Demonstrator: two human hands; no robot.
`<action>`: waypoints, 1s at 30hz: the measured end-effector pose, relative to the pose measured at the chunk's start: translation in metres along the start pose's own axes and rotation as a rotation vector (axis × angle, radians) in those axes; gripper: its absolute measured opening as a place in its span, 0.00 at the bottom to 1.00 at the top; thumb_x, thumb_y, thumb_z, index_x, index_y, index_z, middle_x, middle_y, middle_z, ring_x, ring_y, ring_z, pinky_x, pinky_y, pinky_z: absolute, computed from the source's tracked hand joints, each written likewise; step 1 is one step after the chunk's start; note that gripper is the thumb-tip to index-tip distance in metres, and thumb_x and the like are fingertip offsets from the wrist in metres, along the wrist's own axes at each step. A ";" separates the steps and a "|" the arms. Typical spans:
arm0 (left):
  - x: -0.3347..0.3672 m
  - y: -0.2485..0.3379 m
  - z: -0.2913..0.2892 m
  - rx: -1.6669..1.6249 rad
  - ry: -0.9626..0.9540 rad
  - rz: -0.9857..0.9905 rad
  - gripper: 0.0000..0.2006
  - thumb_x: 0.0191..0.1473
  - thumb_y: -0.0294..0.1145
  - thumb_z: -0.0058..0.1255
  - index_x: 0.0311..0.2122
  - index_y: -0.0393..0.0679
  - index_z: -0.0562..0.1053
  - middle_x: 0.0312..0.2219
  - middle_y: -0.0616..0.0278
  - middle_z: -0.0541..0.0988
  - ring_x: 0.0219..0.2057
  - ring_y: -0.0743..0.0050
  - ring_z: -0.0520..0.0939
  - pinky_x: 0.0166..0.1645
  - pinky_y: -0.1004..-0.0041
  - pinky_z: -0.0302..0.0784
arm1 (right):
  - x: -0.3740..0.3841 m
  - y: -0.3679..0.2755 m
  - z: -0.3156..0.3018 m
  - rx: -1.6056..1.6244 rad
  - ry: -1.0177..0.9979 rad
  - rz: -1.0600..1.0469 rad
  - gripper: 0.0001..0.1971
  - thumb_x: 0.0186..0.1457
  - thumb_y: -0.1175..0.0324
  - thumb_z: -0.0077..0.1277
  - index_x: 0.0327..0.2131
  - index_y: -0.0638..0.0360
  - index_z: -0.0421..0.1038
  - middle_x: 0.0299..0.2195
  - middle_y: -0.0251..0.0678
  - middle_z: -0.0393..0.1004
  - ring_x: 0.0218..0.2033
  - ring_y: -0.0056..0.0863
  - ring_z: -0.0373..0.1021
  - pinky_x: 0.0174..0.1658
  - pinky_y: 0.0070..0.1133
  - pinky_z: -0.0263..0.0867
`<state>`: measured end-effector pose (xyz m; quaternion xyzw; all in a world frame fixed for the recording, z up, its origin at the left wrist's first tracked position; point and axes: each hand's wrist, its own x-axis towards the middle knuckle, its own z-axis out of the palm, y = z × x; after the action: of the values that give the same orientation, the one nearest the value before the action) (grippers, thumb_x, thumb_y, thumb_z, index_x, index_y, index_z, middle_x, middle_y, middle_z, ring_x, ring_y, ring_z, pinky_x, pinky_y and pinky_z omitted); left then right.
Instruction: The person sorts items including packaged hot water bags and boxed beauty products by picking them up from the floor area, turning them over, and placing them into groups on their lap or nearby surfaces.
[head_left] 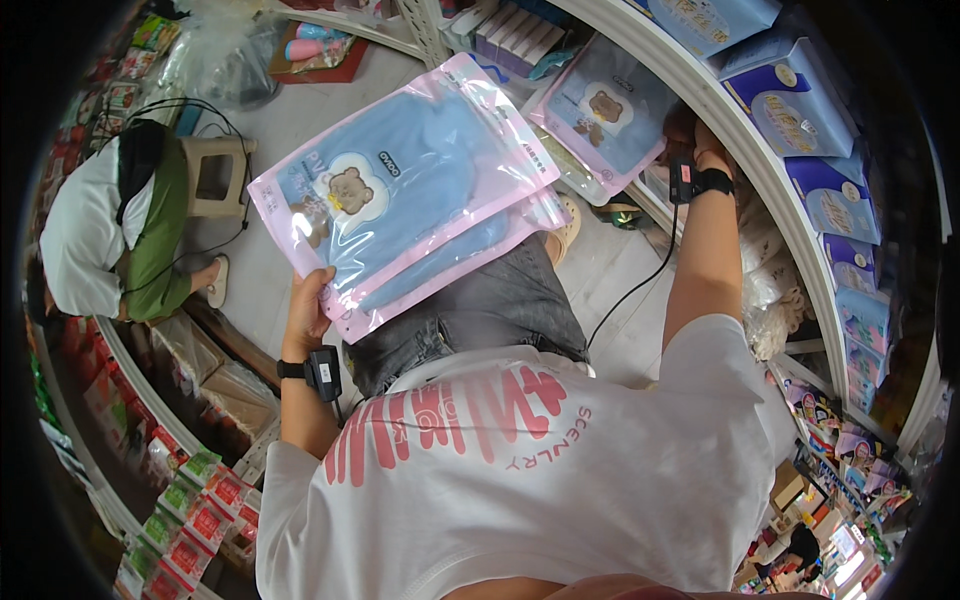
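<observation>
My left hand (308, 308) is closed on the near left corner of a stack of flat plastic packages (430, 160), thumb on top. They have pink edges, a printed bear and soft-looking blue contents. At least two overlap, held over my lap. On the right, my right hand (708, 150) reaches in at the shelf edge, beside a similar blue and pink package (610, 115) lying on the lower shelf. Its fingers are in shadow and mostly hidden, so whether they grip anything does not show. Both wrists wear black straps with small boxes.
A white shelf rail (765, 165) curves along my right, with blue packs (790, 100) above it. Left of me, a person in green trousers (160, 225) is beside a beige stool (215, 175). A black cable (640, 290) hangs from my right wrist. Red and green packets (190, 525) fill the lower left.
</observation>
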<state>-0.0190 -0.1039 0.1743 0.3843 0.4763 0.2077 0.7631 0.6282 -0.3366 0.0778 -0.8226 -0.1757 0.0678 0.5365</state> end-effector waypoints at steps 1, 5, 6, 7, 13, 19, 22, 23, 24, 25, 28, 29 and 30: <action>0.000 0.000 -0.001 0.003 0.005 -0.008 0.33 0.49 0.22 0.44 0.62 0.40 0.53 0.48 0.56 0.69 0.44 0.67 0.76 0.47 0.69 0.77 | 0.006 0.001 0.005 -0.031 0.021 -0.011 0.15 0.52 0.66 0.48 0.41 0.63 0.72 0.37 0.47 0.75 0.38 0.41 0.73 0.42 0.28 0.70; -0.002 0.003 0.005 -0.003 -0.011 -0.005 0.33 0.49 0.22 0.44 0.62 0.40 0.53 0.49 0.57 0.68 0.45 0.68 0.75 0.48 0.68 0.76 | 0.014 0.007 0.030 -0.181 0.065 -0.010 0.16 0.50 0.65 0.49 0.42 0.64 0.72 0.39 0.49 0.74 0.41 0.44 0.72 0.44 0.30 0.69; -0.001 0.004 0.006 0.001 -0.016 -0.008 0.33 0.49 0.22 0.44 0.62 0.40 0.53 0.49 0.57 0.68 0.45 0.68 0.75 0.48 0.68 0.76 | 0.014 0.009 0.036 -0.240 0.070 0.000 0.17 0.50 0.65 0.49 0.42 0.64 0.72 0.40 0.49 0.74 0.42 0.44 0.72 0.45 0.30 0.68; -0.001 0.005 0.006 0.005 -0.021 -0.011 0.32 0.49 0.22 0.44 0.62 0.40 0.53 0.49 0.57 0.68 0.46 0.68 0.75 0.48 0.69 0.75 | 0.010 0.013 0.042 -0.300 0.075 0.021 0.17 0.49 0.64 0.49 0.42 0.64 0.73 0.40 0.50 0.74 0.42 0.45 0.71 0.45 0.30 0.68; -0.001 0.008 0.014 0.032 -0.030 -0.026 0.32 0.50 0.22 0.44 0.62 0.40 0.53 0.48 0.57 0.69 0.45 0.69 0.75 0.48 0.70 0.75 | -0.057 -0.002 0.069 -0.651 -0.041 0.214 0.20 0.47 0.63 0.50 0.43 0.64 0.73 0.44 0.53 0.72 0.47 0.48 0.69 0.49 0.32 0.66; 0.000 0.003 0.015 0.010 -0.071 0.000 0.32 0.50 0.23 0.46 0.61 0.39 0.54 0.47 0.57 0.69 0.44 0.71 0.75 0.47 0.71 0.74 | -0.100 -0.060 0.059 -1.046 -0.495 0.151 0.21 0.46 0.60 0.49 0.40 0.65 0.74 0.43 0.54 0.73 0.47 0.49 0.69 0.49 0.33 0.65; 0.009 0.000 0.016 0.060 -0.108 0.042 0.31 0.49 0.22 0.46 0.61 0.37 0.54 0.46 0.59 0.69 0.43 0.73 0.74 0.47 0.72 0.73 | -0.064 0.043 0.044 -1.217 -0.646 -0.108 0.19 0.49 0.58 0.44 0.34 0.64 0.76 0.37 0.50 0.76 0.40 0.44 0.73 0.42 0.32 0.67; 0.014 0.000 0.015 0.086 -0.127 0.059 0.31 0.49 0.22 0.47 0.60 0.37 0.55 0.46 0.59 0.69 0.43 0.74 0.73 0.47 0.72 0.72 | -0.062 0.065 0.033 -1.273 -0.697 -0.242 0.20 0.50 0.57 0.43 0.32 0.64 0.77 0.35 0.49 0.77 0.38 0.42 0.75 0.39 0.31 0.68; 0.016 0.005 0.023 0.071 -0.169 0.058 0.32 0.49 0.22 0.47 0.61 0.38 0.54 0.46 0.60 0.69 0.43 0.75 0.72 0.46 0.73 0.73 | -0.065 0.088 0.017 -1.321 -0.731 -0.399 0.21 0.51 0.56 0.41 0.30 0.64 0.78 0.33 0.48 0.78 0.36 0.40 0.76 0.37 0.30 0.69; 0.009 -0.005 0.016 0.059 -0.109 0.043 0.33 0.48 0.22 0.47 0.61 0.38 0.53 0.47 0.60 0.68 0.43 0.75 0.72 0.46 0.73 0.73 | -0.105 0.031 0.039 -0.824 -0.901 -0.076 0.22 0.50 0.54 0.42 0.29 0.65 0.77 0.30 0.48 0.77 0.31 0.38 0.76 0.34 0.29 0.68; 0.011 -0.007 0.016 0.017 -0.130 0.020 0.34 0.48 0.21 0.47 0.61 0.40 0.52 0.48 0.59 0.67 0.42 0.74 0.73 0.45 0.72 0.74 | -0.200 -0.056 0.021 0.009 -1.123 0.462 0.10 0.52 0.63 0.54 0.30 0.60 0.75 0.26 0.31 0.76 0.27 0.22 0.71 0.30 0.18 0.66; 0.011 -0.006 0.019 0.005 -0.138 0.019 0.33 0.48 0.21 0.47 0.61 0.40 0.52 0.47 0.59 0.67 0.42 0.73 0.73 0.45 0.72 0.74 | -0.224 -0.059 0.019 0.120 -1.118 0.478 0.12 0.55 0.61 0.52 0.32 0.60 0.75 0.28 0.31 0.76 0.29 0.21 0.71 0.33 0.17 0.66; 0.010 -0.006 0.020 -0.011 -0.144 0.019 0.33 0.48 0.21 0.47 0.61 0.40 0.52 0.47 0.58 0.67 0.42 0.73 0.73 0.45 0.72 0.75 | -0.243 -0.085 0.022 0.079 -1.159 0.605 0.15 0.56 0.58 0.52 0.33 0.61 0.75 0.29 0.32 0.76 0.30 0.21 0.71 0.34 0.19 0.68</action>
<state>0.0029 -0.1083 0.1692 0.3987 0.4154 0.1895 0.7954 0.3772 -0.3747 0.1264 -0.6456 -0.1943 0.6546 0.3419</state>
